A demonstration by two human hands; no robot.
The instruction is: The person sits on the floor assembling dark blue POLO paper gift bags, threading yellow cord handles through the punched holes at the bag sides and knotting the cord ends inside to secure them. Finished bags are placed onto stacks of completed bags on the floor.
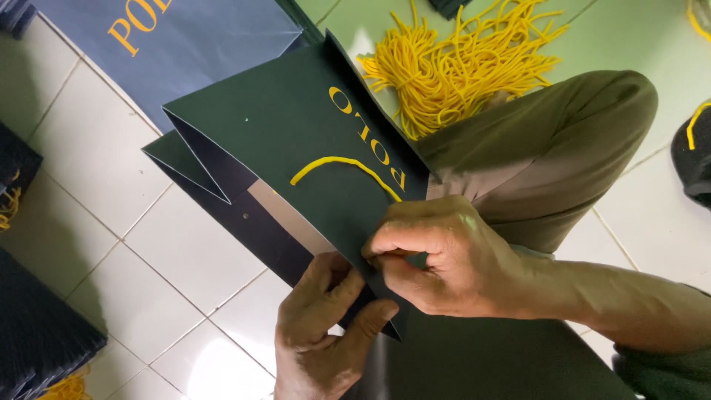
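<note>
Both hands bare, no rings or gloves; left hand [318, 333], right hand [437, 255]. Olive-green fabric trouser leg [548, 148], smooth weave; dark green sleeve cuff [659, 370] at right forearm.

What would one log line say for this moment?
left hand: holds green paper bag corner | right hand: pinches bag edge | yellow cord: on bag

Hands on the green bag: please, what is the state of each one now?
Left hand: closed, pinching the dark green paper bag at its edge.
Right hand: closed on the same edge, beside the yellow cord.
</note>
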